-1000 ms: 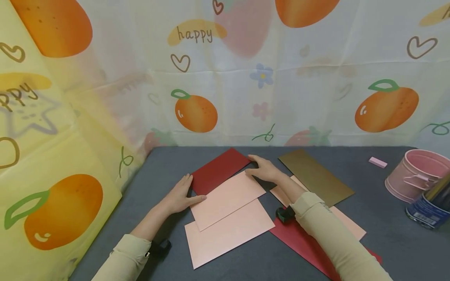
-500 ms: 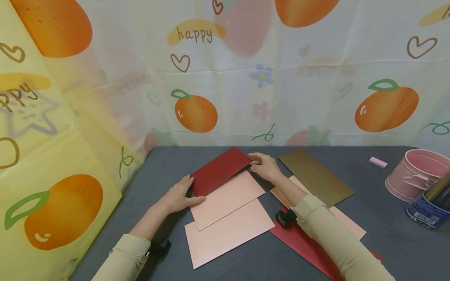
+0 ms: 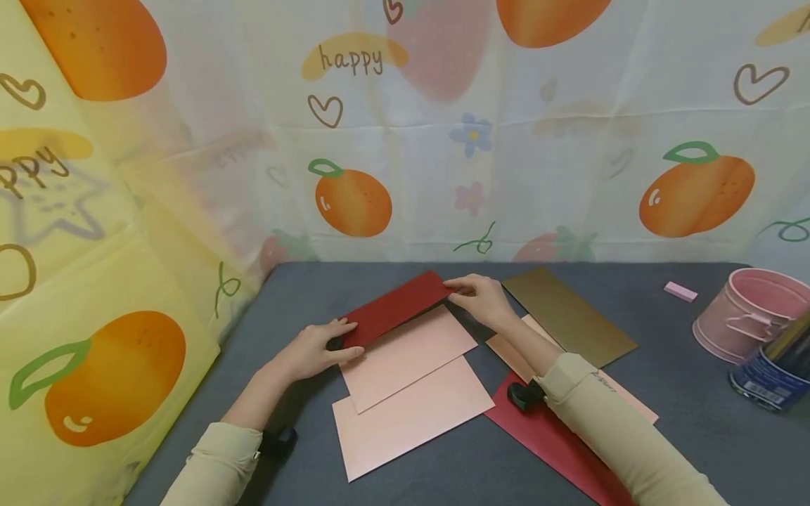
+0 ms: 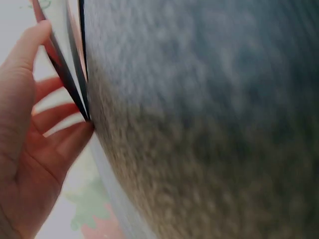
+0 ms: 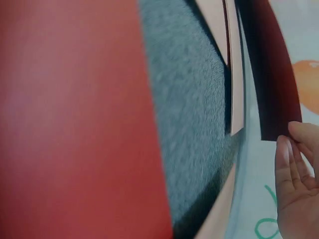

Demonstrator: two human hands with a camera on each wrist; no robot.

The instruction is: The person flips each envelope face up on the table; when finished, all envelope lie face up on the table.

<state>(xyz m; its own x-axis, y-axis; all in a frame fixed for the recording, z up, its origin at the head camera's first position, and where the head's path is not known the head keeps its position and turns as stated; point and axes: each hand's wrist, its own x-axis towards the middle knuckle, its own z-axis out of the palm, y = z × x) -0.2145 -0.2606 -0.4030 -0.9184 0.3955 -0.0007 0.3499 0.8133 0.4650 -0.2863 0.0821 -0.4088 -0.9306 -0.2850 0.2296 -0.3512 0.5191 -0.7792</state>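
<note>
A dark red rectangular card [image 3: 395,309] is raised off the table at its near edge and tilted, held by both hands. My left hand [image 3: 310,351] grips its left end; in the left wrist view the thumb [image 4: 37,37] is at one long edge and the fingers reach the other. At the right end, my right hand [image 3: 484,302] pinches a corner between thumb and fingers, plain in the right wrist view, where the card [image 5: 274,74] bows slightly. Below it lie two overlapping pale pink cards [image 3: 411,358], the lower one [image 3: 411,429] nearer me.
Right of these, a brown-gold card [image 3: 569,316] overlaps more pink card, and a red card [image 3: 550,443] lies partly under my right forearm. A pink bucket [image 3: 747,323], a blue tin [image 3: 766,379] and a small pink block [image 3: 680,291] stand at the right. A printed cloth hangs behind.
The red card has gone from lying flat to being lifted and tilted. My right hand has moved off the pink card to the red card's corner; the left fingers now grip its end.
</note>
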